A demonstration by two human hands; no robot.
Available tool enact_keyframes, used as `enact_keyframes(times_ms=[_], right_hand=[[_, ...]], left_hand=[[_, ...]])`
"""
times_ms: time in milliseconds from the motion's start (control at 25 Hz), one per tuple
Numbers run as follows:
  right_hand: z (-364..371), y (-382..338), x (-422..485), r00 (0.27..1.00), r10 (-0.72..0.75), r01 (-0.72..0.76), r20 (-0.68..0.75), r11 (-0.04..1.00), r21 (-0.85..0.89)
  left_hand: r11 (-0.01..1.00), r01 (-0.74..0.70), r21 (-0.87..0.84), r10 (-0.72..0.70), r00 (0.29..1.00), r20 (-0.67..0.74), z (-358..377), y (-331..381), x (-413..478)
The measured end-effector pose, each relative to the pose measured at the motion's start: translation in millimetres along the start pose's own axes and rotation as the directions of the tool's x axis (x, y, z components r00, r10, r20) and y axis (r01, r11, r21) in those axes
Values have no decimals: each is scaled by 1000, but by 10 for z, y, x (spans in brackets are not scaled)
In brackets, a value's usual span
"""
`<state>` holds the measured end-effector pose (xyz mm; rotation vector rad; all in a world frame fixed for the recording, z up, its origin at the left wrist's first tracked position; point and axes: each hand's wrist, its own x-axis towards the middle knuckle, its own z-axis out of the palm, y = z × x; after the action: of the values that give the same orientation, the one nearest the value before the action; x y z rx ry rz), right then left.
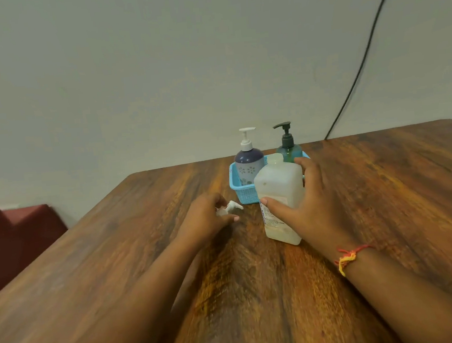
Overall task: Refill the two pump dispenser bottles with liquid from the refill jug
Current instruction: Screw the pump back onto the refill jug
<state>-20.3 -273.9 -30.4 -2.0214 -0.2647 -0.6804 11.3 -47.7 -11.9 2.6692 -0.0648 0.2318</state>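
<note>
While the head view looks down over a wooden table (118,263), the right hand (312,204) grasps the refill jug (278,191), thumb across its label and fingers wrapped round the far side. The jug is pale and translucent. It stands on the table just in front of a blue basket (238,189), and its neck looks uncapped. The left hand (207,219) lies low on the table just left of the jug, fingers curled round a small white cap (229,208).

Both pump bottles stand upright in the basket: a white-pump bottle (248,164) with a dark blue top and flower print on the left, and a green bottle (288,149) with a dark pump on the right, partly hidden behind the jug. A red and yellow thread bracelet (349,256) circles the right wrist. A black cable (367,49) runs down the wall (128,70), and a maroon seat (14,233) shows at the left edge.
</note>
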Motion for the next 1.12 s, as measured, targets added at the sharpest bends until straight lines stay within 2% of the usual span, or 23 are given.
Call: enact_keyframes(times_ms=[160,240,320,440,560,680,880,1000,1120], right_hand=[[-36,7,3,1000,-3,4,27,1000,-7],[-43,11,-5,999,-6,7,32,1000,-13],[-51,9,-8,1000,-14,14,28,1000,-8],[-71,-23,-16,999,-23,24,31,1000,-19],[-91,-76,-31,998,-63,63,-1,996,-62],[-112,-116,-40,996,-89,87,-24,992,-96],[-146,-171,-36,993,-118,116,-4,982,-148],[-158,-197,-39,993,-118,119,11,982,-145],[-165,-198,-37,993,-120,121,19,985,-126]], left_hand=[[999,50,-14,-50,999,2,61,-73,-12],[994,45,-101,-57,992,-113,19,-70,-18],[952,22,-305,-110,955,-275,-119,31,13],[749,-64,-660,-231,908,-350,-460,340,87],[553,-182,-813,-277,880,-386,-743,657,200],[398,-275,-875,-338,843,-418,-883,867,319],[232,-343,-910,-412,813,-412,-896,1044,404],[207,-368,-907,-457,783,-422,-902,1027,444],[227,-401,-887,-469,754,-461,-963,961,513]])
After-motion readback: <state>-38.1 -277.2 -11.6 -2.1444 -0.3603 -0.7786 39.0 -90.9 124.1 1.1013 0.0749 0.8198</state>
